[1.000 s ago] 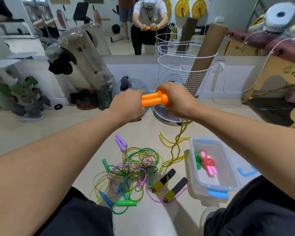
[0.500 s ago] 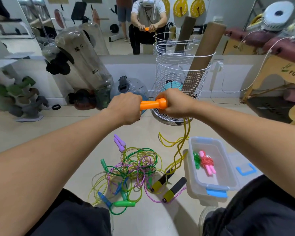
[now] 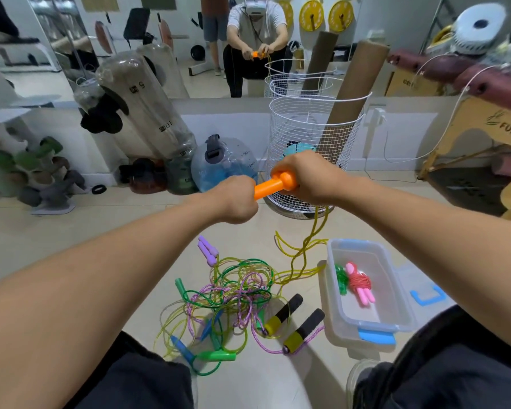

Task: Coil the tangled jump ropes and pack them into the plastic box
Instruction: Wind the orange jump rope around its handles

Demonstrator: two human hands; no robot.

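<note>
My left hand [image 3: 236, 199] and my right hand [image 3: 304, 178] both grip the orange handles [image 3: 273, 185] of a jump rope, held out in front of me above the floor. Its yellow cord [image 3: 303, 255] hangs from my right hand down to the floor. A tangle of green, purple and yellow ropes [image 3: 233, 293] lies on the floor between my knees, with purple handles [image 3: 207, 250], black-and-yellow handles [image 3: 292, 320] and a green handle [image 3: 217, 356]. The clear plastic box [image 3: 396, 302] at the right holds a coiled pink rope [image 3: 359, 284] and a green rope [image 3: 341, 278].
A white wire basket [image 3: 310, 137] with cardboard tubes stands just behind my hands. A blue water jug [image 3: 222, 165] and a large clear bottle [image 3: 136, 107] stand to the left by the mirror wall. The box lid's blue clip [image 3: 428, 295] lies right of the box.
The pair of orange handles has tilted and dropped slightly, so only one handle's length shows between my hands. The yellow cord has shifted a little on the floor.
</note>
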